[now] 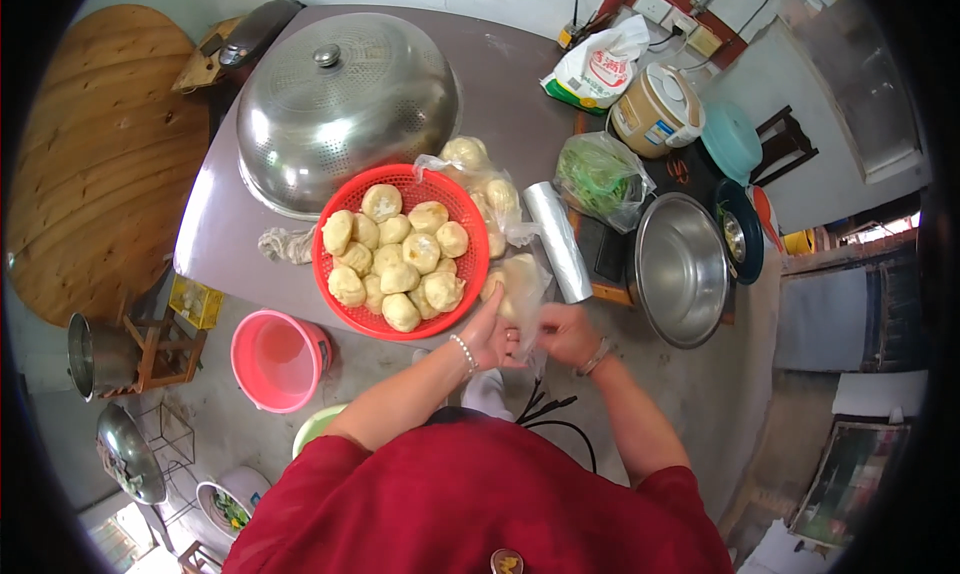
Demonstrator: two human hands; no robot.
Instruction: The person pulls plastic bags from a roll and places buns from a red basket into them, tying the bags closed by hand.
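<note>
My left hand (487,335) cups a clear plastic bag (523,293) from below at the table's near edge, with pale round buns showing inside. On the bag's right side, the fingers of my right hand (568,337) are closed on its loose plastic. A red plastic colander (324,289) heaped with yellowish steamed buns (400,276) sits just left of the bag. Behind the bag lies another clear bag of buns (501,196), gathered at its neck. To its right rests a roll of plastic bags (559,242), slanting toward me.
A large perforated metal lid (349,113) and a cloth (287,245) are on the table. At right stand a steel basin (681,270), a bag of greens (600,175), a rice cooker (657,110) and a printed sack (600,68). A pink bucket (279,360) stands on the floor.
</note>
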